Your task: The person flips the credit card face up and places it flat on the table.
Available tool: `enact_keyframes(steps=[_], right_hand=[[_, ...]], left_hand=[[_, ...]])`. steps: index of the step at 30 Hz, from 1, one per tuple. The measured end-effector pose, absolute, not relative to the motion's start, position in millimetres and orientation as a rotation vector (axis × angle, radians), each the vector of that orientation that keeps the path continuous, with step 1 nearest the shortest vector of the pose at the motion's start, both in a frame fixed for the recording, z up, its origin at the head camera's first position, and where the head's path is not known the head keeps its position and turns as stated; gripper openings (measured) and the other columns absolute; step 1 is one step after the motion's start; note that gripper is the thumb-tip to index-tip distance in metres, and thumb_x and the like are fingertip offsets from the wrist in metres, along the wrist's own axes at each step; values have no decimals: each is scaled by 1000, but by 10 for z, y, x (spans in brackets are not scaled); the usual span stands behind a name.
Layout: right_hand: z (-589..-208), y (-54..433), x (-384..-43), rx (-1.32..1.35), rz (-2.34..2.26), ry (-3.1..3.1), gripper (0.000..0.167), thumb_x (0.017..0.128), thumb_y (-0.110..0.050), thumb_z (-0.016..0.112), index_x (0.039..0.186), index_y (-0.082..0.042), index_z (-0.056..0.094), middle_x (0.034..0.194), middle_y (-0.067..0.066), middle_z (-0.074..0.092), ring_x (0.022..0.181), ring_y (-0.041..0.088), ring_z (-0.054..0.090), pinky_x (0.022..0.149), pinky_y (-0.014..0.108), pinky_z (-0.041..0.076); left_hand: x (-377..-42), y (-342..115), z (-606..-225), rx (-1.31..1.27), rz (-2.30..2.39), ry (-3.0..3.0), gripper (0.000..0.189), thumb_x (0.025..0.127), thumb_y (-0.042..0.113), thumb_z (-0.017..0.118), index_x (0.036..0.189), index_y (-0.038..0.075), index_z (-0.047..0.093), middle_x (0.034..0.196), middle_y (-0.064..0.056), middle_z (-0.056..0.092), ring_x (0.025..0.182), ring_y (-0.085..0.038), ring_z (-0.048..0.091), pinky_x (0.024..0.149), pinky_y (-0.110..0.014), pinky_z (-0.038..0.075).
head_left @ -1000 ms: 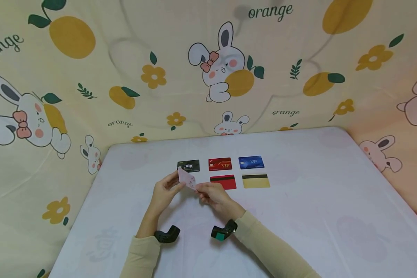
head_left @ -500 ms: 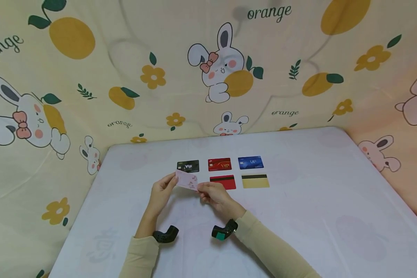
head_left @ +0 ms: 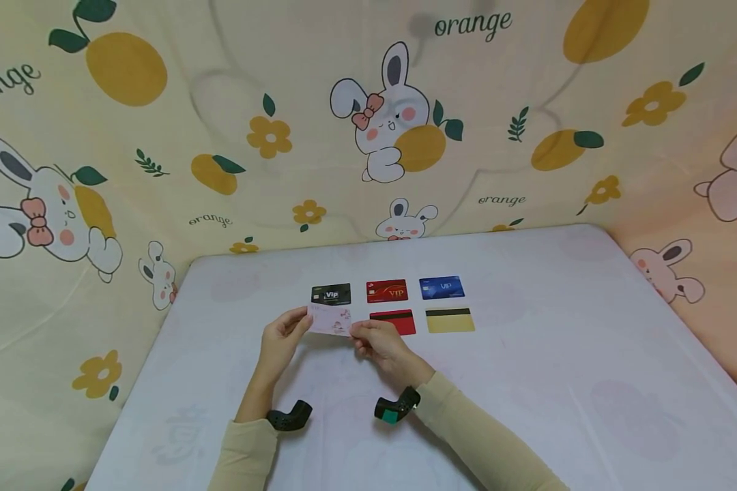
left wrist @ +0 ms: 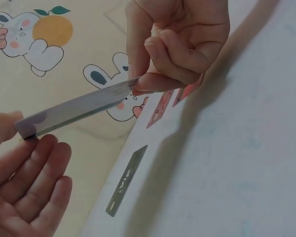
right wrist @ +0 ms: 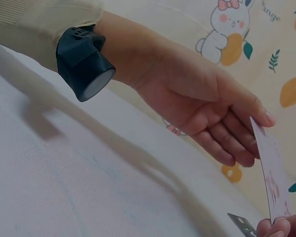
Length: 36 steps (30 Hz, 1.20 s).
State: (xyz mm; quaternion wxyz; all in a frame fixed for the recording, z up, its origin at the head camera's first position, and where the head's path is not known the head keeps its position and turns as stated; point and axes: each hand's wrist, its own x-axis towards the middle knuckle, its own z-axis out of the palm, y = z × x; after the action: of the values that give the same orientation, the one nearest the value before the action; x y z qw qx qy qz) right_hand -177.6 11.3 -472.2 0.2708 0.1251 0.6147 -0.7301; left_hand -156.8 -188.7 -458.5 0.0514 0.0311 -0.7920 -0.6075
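Both hands hold a pale pink card point(head_left: 329, 320) with a small printed figure, raised over the table. My left hand point(head_left: 281, 339) pinches its left end between thumb and fingers. At the lower right corner, my right hand point(head_left: 383, 344) pinches it with thumb and forefinger, the other fingers curled below. A dark stripe runs along the underside of the pink card point(left wrist: 79, 111) in the left wrist view. Just behind it lies a black Vip card point(head_left: 331, 294). A red card with a black stripe point(head_left: 399, 321) lies partly hidden behind the right hand.
A red VIP card point(head_left: 387, 290) and a blue VIP card point(head_left: 442, 287) continue the back row. In front of the blue one is a gold card point(head_left: 450, 320) with a black stripe. The white-covered table point(head_left: 528, 368) meets a curtain point(head_left: 319, 88) printed with rabbits and oranges.
The pink card has turned from a steep slant to show its printed face broadside. The left hand has moved slightly left and the right hand has stayed nearly still.
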Motion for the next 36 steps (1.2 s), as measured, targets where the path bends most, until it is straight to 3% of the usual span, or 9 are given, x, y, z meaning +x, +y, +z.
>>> enact_keyframes(steps=[13,20,36], right_hand=[[-4758,77,-1808,281,-2015,1727,14,94,-11,59,104,-2,61,78,2,60,63,10,51,58,17,46],[-4782,31,-1818,225,-2018,1894,17,92,-9,61,106,0,61,73,2,60,58,10,51,56,16,47],[-4767,-52,-1775,108,-1902,2258,21,90,-7,64,110,-2,63,77,20,67,49,11,53,53,17,45]], left_hand=[[-1566,-1899,-4615,197,-1741,-2394,28,90,11,66,113,-5,66,105,-27,67,72,8,58,68,-7,48],[-1581,-1895,-4686,276,-1644,-2415,24,87,8,68,107,-5,68,99,-25,70,68,8,57,64,-8,47],[-1640,-1840,-4736,409,-1525,-2437,21,83,6,70,101,-5,71,94,-24,73,63,6,56,60,-8,45]])
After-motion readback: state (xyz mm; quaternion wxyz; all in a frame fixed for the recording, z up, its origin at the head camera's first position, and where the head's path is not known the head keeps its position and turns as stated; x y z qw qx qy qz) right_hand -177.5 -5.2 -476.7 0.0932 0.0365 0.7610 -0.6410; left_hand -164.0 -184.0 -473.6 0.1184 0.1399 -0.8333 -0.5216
